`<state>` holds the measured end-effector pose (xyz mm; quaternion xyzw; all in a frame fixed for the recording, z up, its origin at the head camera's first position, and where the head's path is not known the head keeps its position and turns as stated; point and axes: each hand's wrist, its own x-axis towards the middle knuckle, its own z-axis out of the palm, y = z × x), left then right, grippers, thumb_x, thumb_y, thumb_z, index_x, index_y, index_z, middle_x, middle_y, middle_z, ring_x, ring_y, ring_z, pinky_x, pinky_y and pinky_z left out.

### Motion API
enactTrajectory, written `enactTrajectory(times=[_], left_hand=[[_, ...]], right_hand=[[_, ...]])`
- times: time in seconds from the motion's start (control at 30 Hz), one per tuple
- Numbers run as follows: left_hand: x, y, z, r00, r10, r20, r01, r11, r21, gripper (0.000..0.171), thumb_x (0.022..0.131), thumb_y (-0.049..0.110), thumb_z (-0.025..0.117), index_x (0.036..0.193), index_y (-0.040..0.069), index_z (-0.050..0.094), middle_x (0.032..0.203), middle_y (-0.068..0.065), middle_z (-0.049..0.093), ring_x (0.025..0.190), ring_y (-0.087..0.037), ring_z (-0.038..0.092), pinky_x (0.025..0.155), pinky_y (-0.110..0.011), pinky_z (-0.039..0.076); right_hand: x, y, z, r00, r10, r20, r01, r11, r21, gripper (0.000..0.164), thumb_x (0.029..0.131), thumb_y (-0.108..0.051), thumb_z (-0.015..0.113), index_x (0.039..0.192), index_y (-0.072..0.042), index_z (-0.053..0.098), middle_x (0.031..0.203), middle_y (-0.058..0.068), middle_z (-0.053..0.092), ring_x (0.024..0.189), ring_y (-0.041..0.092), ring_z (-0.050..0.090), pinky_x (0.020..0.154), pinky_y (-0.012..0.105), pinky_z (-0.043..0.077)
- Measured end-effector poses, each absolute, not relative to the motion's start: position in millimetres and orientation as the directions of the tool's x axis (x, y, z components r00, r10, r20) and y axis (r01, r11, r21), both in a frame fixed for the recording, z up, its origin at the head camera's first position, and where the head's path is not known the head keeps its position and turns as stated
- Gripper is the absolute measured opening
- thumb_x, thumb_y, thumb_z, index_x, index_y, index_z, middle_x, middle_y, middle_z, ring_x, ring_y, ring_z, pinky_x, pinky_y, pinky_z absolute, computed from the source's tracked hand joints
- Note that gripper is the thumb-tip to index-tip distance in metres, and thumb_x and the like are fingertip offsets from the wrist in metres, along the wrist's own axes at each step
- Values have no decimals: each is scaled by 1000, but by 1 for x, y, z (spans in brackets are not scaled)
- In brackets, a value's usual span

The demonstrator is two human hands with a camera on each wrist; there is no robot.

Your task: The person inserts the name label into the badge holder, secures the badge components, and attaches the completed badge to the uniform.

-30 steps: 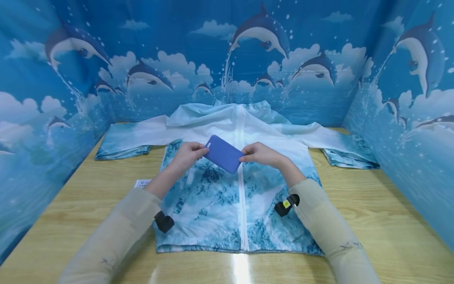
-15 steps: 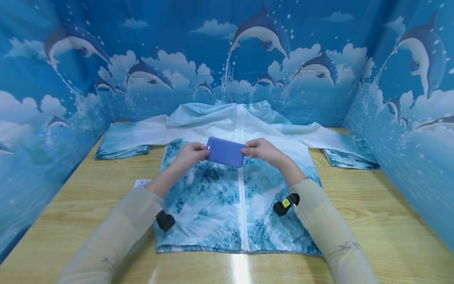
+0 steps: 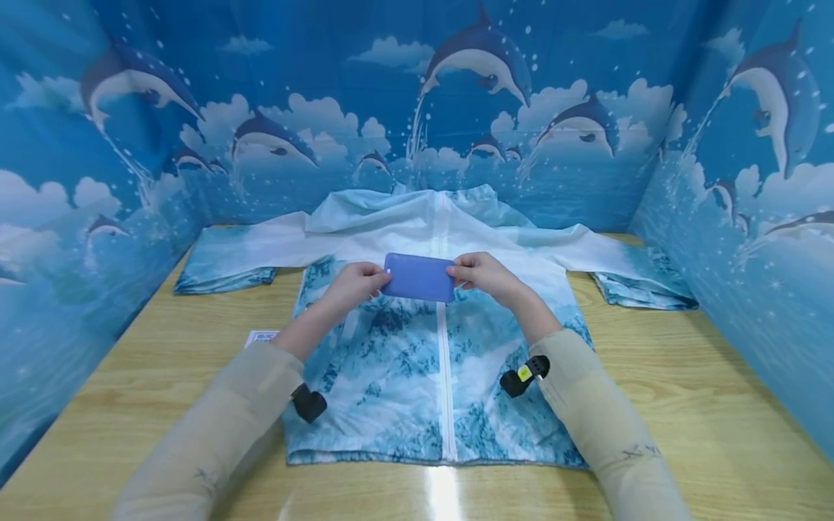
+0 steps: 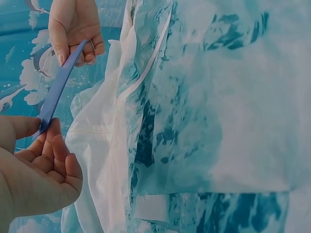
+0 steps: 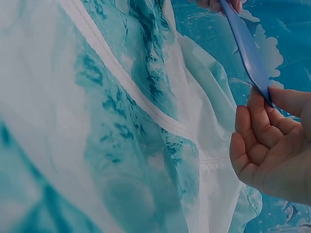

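Observation:
A blue-violet phone case with a small cutout near one corner is held up over a jacket, nearly level from side to side. My left hand pinches its left end between thumb and fingers; the right hand pinches the other end. Seen edge-on in the left wrist view, the case looks thin. Below lies the teal-and-white zip jacket, spread flat with its sleeves out to both sides. In the right wrist view the right hand grips the near end of the case.
The wooden table extends on both sides of the jacket. A white printed card lies partly behind the left forearm. Blue dolphin-print curtains enclose the back and sides. Dark wrist cameras sit at both cuffs.
The phone case has turned from a steep slant to nearly level, its right end rising. Both hands keep their pinch on it and have shifted slightly. The jacket has stayed put.

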<state>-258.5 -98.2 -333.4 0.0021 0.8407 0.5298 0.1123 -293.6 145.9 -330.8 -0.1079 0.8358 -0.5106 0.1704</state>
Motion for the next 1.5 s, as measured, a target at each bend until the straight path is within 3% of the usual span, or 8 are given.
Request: enactTrajectory(times=[0.23,0.47,0.67,0.93,1.2,1.5], left_hand=[[-257,-97,-335,-981,112,-159,-105,384,917,25,96,24,52,93,0,59,87,-10,57,93,-34,53,84,-46,43],[-257,-96,-332,-982,100,-157,-109,376,920,26,93,26,57,92,0,61,84,-8,57,83,-26,53,84,-45,43],[-258,-95,-334,-983,105,-150,-105,354,930,24,93,25,58,92,1,61,80,-6,56,86,-30,52,83,-45,42],[-255,-92,-335,-985,74,-156,-124,324,938,24,93,25,58,88,2,61,78,-6,56,86,-31,52,81,-44,42],[-253,-88,-336,-985,110,-134,-101,266,959,24,93,24,58,84,2,60,76,-5,56,88,-35,52,83,-46,43],[-252,-89,-336,-982,124,-140,-106,251,962,25,93,22,58,78,2,60,75,-6,56,81,-31,51,81,-46,41]], right_hand=[[-292,147,-330,-923,-340,-182,6,458,-889,28,97,-20,50,111,3,58,98,11,60,94,24,55,92,46,41],[-292,146,-327,-928,-315,-197,34,457,-889,29,97,-21,51,113,2,59,99,13,61,97,26,55,93,46,41],[-290,149,-327,-917,-335,-218,45,455,-889,28,96,-22,52,108,2,61,94,10,62,95,26,56,93,48,40],[-287,156,-328,-898,-377,-225,47,427,-903,23,96,-19,51,94,0,63,80,7,59,101,38,53,93,49,40],[-287,159,-326,-912,-340,-231,93,376,-922,22,96,-18,52,97,2,62,80,6,61,81,19,58,92,49,41],[-285,158,-328,-914,-331,-235,130,309,-942,23,95,-15,53,100,6,60,75,4,61,75,16,57,92,53,37]])
